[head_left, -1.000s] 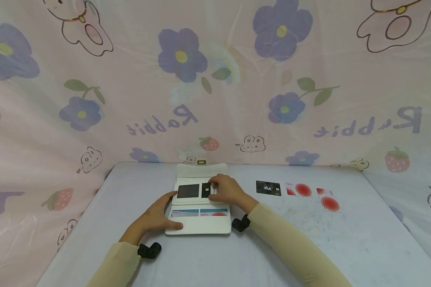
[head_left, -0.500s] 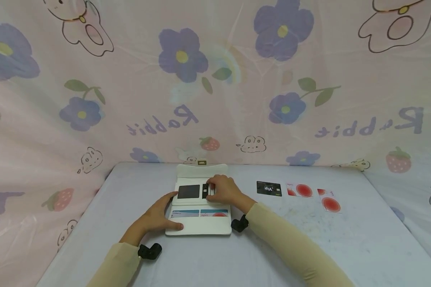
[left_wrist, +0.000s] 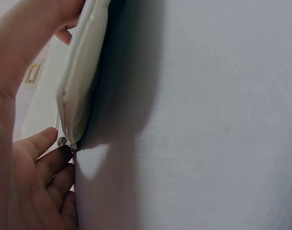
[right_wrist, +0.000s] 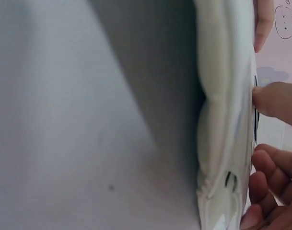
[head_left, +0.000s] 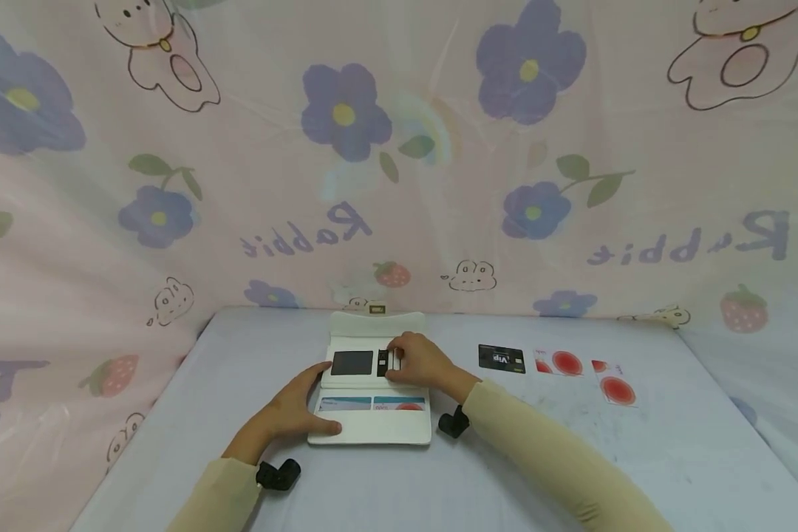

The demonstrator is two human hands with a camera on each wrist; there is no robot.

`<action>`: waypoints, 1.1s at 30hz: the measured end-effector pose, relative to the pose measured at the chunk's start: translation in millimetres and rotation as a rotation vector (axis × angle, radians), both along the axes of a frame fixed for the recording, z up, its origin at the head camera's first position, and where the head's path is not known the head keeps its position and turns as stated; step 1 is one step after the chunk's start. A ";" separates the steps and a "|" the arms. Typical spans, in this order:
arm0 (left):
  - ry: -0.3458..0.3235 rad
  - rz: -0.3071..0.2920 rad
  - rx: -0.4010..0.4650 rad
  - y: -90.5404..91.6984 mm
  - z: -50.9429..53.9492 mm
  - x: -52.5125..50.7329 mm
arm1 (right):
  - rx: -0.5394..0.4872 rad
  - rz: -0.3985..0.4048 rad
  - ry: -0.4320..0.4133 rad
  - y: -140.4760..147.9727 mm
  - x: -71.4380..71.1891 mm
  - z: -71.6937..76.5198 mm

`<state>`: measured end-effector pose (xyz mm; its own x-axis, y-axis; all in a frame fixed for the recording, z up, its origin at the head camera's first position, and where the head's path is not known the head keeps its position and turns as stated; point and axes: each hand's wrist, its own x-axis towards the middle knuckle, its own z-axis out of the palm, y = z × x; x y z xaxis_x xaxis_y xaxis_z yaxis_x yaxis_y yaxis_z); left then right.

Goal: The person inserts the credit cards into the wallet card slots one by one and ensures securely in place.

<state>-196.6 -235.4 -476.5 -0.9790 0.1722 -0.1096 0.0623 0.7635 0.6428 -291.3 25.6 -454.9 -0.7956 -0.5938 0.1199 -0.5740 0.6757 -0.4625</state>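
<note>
An open white wallet (head_left: pixel 386 430) lies on the white table, its flap spread toward the back. My left hand (head_left: pixel 289 408) holds its left side, thumb flat on the lower panel and fingers along the edge. With thumb and fingers, my right hand (head_left: pixel 427 363) pinches a black card (head_left: pixel 382 363) with pale marks at the slots in the upper right panel. Only a narrow strip of that card shows. Left of it is a dark rectangular panel (head_left: pixel 352 363). Two colourful cards, a left one (head_left: pixel 346 403) and a right one (head_left: pixel 399 403), sit in the lower pockets.
To the right on the table lie a black VIP card (head_left: pixel 502 358), a red-and-white card (head_left: pixel 558 363) and another red-and-white card (head_left: pixel 615 383), apart from each other. A patterned curtain (head_left: pixel 439 177) hangs along the table's back edge.
Slightly less of the black card shows beside my right fingers, which have shifted a little. My left hand stays on the wallet. The head view has tilted up slightly.
</note>
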 end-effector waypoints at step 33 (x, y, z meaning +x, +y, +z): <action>-0.041 0.012 -0.009 0.5 2.4 0.0 | 0.058 -0.011 -0.032 -17.2 -2.8 1.5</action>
<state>-196.6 -234.9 -474.1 -0.9756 0.1596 -0.1507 0.0274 0.7697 0.6378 -294.1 8.4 -453.4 -0.8049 -0.5904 0.0596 -0.5520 0.7081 -0.4403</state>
